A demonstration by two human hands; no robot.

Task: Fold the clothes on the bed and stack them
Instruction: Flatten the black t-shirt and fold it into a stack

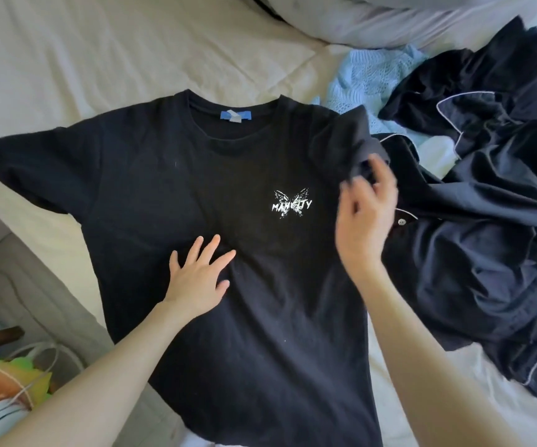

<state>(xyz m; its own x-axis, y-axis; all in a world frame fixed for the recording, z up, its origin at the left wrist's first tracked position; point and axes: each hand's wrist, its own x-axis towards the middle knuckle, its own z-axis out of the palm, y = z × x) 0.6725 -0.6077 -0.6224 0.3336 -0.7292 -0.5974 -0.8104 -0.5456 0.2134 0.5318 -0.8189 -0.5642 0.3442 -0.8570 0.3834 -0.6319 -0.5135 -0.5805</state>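
Observation:
A black T-shirt [170,175] with a white butterfly print and a blue neck label lies front up, spread across the bed. My left hand [197,274] presses flat on its middle, fingers apart. My right hand [365,217] is blurred at the shirt's right sleeve, which is lifted and folded inward; its fingers pinch the sleeve's edge. To the right lies a heap of unfolded clothes: a dark navy pyjama set [486,201] with white piping and, behind it, a light blue knit [370,75].
The cream bed sheet [83,59] stretches to the back and left. A grey-white pillow [389,17] lies at the top. Beyond the bed's left edge are a colourful bag [9,379] and some white plates.

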